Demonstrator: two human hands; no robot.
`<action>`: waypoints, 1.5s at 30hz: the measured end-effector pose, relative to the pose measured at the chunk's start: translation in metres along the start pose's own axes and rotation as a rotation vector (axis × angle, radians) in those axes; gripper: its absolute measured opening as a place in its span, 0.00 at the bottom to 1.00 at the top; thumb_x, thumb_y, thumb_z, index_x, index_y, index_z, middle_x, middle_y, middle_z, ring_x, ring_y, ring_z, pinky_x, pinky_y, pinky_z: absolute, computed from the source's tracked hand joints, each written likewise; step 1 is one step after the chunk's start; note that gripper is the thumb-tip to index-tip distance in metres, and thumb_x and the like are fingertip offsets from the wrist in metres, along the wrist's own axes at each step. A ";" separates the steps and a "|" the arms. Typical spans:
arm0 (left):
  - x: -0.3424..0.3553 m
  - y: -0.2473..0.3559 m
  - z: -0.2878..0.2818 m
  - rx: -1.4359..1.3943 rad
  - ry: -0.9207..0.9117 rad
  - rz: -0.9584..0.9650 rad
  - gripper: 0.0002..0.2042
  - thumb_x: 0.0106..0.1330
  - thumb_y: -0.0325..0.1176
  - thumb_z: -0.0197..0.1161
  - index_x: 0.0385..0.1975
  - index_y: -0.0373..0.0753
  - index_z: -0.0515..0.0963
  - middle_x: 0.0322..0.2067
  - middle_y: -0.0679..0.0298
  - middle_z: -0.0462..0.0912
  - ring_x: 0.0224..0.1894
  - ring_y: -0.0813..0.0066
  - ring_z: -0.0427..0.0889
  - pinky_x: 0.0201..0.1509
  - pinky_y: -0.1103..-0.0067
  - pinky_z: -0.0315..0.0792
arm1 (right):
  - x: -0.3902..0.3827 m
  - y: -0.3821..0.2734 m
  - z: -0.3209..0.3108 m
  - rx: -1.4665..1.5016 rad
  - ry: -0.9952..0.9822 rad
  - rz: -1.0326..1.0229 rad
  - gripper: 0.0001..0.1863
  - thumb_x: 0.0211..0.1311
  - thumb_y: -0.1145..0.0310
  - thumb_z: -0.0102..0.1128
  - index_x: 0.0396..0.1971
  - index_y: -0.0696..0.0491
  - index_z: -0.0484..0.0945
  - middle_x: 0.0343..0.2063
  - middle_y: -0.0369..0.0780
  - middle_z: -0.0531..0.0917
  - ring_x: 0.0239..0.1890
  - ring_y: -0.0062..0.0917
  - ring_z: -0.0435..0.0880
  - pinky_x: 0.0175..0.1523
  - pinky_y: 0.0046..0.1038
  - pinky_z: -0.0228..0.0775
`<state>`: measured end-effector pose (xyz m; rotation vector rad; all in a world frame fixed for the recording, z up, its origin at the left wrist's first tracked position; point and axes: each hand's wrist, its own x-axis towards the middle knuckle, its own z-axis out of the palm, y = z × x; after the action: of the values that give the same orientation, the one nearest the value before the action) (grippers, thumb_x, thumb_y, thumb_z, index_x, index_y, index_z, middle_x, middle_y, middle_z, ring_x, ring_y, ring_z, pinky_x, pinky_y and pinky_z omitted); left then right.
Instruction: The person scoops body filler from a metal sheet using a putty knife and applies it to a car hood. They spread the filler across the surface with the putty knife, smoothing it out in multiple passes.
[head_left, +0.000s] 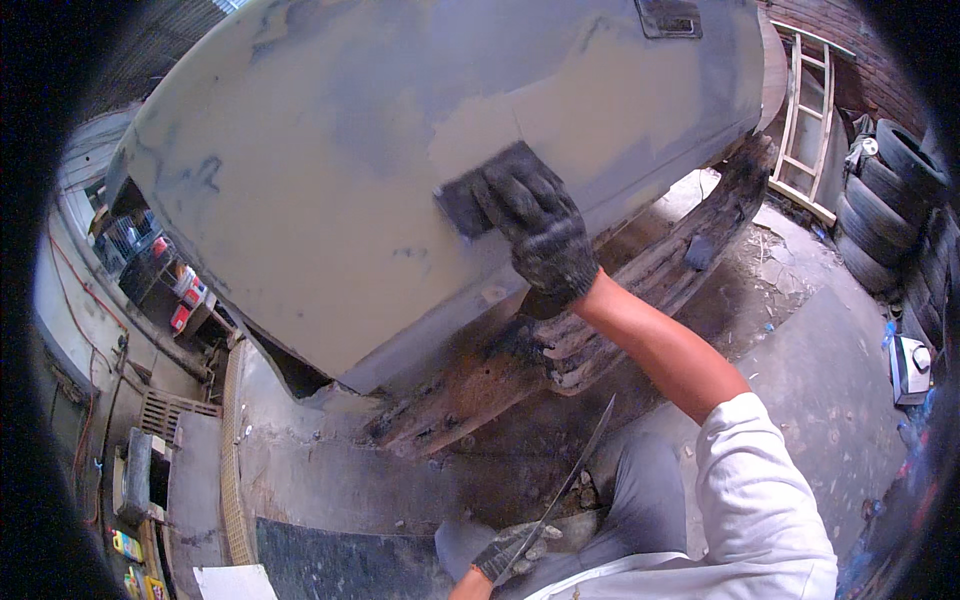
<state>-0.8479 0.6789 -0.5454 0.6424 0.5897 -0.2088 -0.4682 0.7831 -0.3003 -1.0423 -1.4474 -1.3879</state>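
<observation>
My right hand [530, 220], in a dark grimy glove, is closed on a dark square pad [462, 205] pressed against a large curved panel [280, 250] coated in patchy beige filler and grey. My left hand [510, 550], gloved too, is low by my knee, gripping a long thin metal blade [590, 440] that points up and to the right. A small recessed opening [668, 18] is cut in the panel's upper right. Under the panel runs a rough, weathered brown beam [660, 290].
Stacked tyres [880, 210] and a wooden frame [800, 120] stand along the right wall, near a white box [908, 368]. At left are cluttered containers [188, 298], hoses along the wall, a metal grate [175, 410] and small bottles [127, 545]. Concrete floor [770, 340] surrounds me.
</observation>
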 end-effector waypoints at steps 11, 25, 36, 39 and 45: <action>-0.005 0.001 0.002 -0.015 0.018 -0.001 0.19 0.76 0.39 0.57 0.59 0.32 0.75 0.21 0.72 0.71 0.14 0.87 0.64 0.13 0.87 0.56 | 0.027 -0.013 0.030 0.233 0.109 0.158 0.29 0.55 0.74 0.64 0.61 0.47 0.78 0.61 0.41 0.76 0.62 0.45 0.74 0.65 0.47 0.71; -0.008 0.009 0.006 -0.016 -0.034 0.001 0.25 0.75 0.42 0.57 0.61 0.25 0.71 0.20 0.70 0.71 0.15 0.84 0.68 0.15 0.86 0.60 | 0.043 0.064 -0.017 -0.192 0.025 0.069 0.29 0.53 0.74 0.62 0.59 0.52 0.78 0.54 0.44 0.78 0.58 0.45 0.77 0.63 0.48 0.71; -0.016 0.035 0.035 -0.125 -0.246 0.104 0.30 0.72 0.42 0.60 0.65 0.25 0.65 0.24 0.66 0.72 0.17 0.81 0.71 0.18 0.86 0.63 | -0.044 0.046 -0.030 -0.014 -0.163 0.123 0.35 0.47 0.83 0.56 0.60 0.50 0.79 0.62 0.46 0.75 0.64 0.47 0.74 0.69 0.44 0.67; -0.015 0.053 0.041 -0.162 -0.344 0.202 0.40 0.67 0.46 0.66 0.70 0.25 0.57 0.27 0.62 0.73 0.18 0.79 0.73 0.18 0.85 0.65 | -0.048 0.019 -0.086 0.018 -0.324 0.191 0.29 0.55 0.77 0.58 0.61 0.50 0.78 0.63 0.45 0.75 0.66 0.46 0.74 0.71 0.46 0.65; 0.001 0.090 0.059 -0.124 -0.443 0.263 0.42 0.67 0.44 0.68 0.72 0.27 0.54 0.26 0.64 0.73 0.18 0.79 0.73 0.18 0.85 0.66 | -0.075 -0.074 -0.154 0.405 -0.503 0.094 0.30 0.55 0.62 0.64 0.61 0.48 0.77 0.65 0.43 0.75 0.68 0.42 0.73 0.73 0.48 0.63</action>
<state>-0.7885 0.7129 -0.4624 0.5251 0.0884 -0.0628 -0.5125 0.6255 -0.3899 -1.2168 -1.9122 -0.7400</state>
